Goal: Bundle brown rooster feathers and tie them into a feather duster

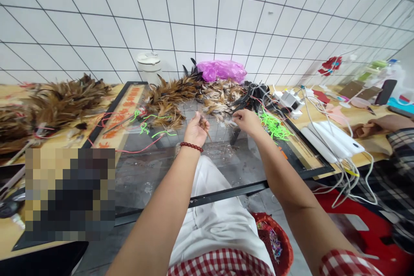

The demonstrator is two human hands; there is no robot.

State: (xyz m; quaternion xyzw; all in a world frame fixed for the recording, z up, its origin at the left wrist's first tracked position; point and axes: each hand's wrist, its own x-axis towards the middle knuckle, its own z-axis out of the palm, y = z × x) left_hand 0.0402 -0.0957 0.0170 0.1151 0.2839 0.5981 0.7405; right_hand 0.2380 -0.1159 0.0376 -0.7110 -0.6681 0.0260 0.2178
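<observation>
Over the glass-topped part of the table (145,168), my left hand (196,131), with a red bead bracelet (191,146), has its fingers curled round what looks like a brown feather (208,135). My right hand (248,121) is closed in a pinch at the near edge of a pile of pale and brown feathers (220,97); what its fingertips hold, if anything, is too small to make out. Brown feathers (171,99) lie in a heap beyond my left hand. Bright green strings (274,126) lie just right of my right hand, with black feathers (254,95) behind them.
A pink plastic bag (222,71) and a white lidded cup (149,67) stand by the tiled wall. More feathers (69,97) lie at left. White power banks (333,138) with trailing cables are at right, near another person's hand (381,126). A red basket (284,241) stands below.
</observation>
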